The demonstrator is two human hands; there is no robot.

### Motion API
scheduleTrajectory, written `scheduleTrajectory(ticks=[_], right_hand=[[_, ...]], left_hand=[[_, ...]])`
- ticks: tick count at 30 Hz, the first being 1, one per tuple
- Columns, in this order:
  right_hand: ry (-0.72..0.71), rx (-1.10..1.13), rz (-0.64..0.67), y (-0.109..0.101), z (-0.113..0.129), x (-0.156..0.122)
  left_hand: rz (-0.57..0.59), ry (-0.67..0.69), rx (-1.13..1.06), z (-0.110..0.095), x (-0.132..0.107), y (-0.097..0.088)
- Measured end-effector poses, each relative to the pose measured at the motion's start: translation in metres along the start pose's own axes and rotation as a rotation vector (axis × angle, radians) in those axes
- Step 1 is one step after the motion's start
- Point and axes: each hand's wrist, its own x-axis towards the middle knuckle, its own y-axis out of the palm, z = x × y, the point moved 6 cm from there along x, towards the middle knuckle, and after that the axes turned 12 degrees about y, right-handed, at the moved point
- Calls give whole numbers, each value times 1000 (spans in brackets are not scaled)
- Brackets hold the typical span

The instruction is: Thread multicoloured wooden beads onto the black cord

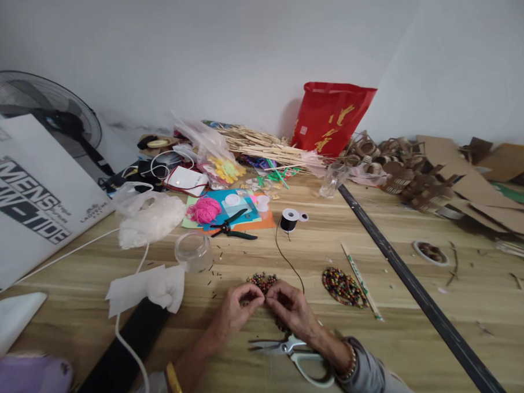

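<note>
My left hand (235,308) and my right hand (292,309) meet fingertip to fingertip over the table, both closed in a pinch. What lies between the fingers is too small to make out. Multicoloured beads (263,280) lie just beyond the fingertips, and a few more show under my right hand. A thin black cord (286,258) runs from a spool (289,219) down towards my right hand. Scissors with white handles (310,365) lie partly beneath my right wrist, blades pointing left. To the right rests a coiled heap of beaded strands (344,287).
A thin stick (361,282) lies beside the bead heap. Further back are a clear jar (194,253), green-handled pruning shears (232,228), pink yarn (204,209) and a red bag (332,118). A black strip (395,263) crosses the table at right; cardboard (456,182) is beyond.
</note>
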Motion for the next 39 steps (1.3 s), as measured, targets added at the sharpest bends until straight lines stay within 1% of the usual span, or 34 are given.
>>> scheduleTrajectory(ticks=[8, 13, 17, 23, 30, 39], right_hand=[[2, 1, 14, 0, 1, 0], [16, 41, -7, -2, 3, -2], [13, 69, 1, -2, 3, -2], [-12, 60, -3, -3, 3, -2], [-6, 55, -3, -2, 4, -2], [4, 56, -9, -2, 2, -2]], left_hand=[[-18, -14, -15, 2, 1, -1], [-66, -74, -118, 9, 2, -3], [-74, -101, -191, 14, 2, -1], [-90, -132, -223, 14, 1, -3], [-97, -87, -214, 10, 2, -3], [-85, -62, -186, 6, 2, -3]])
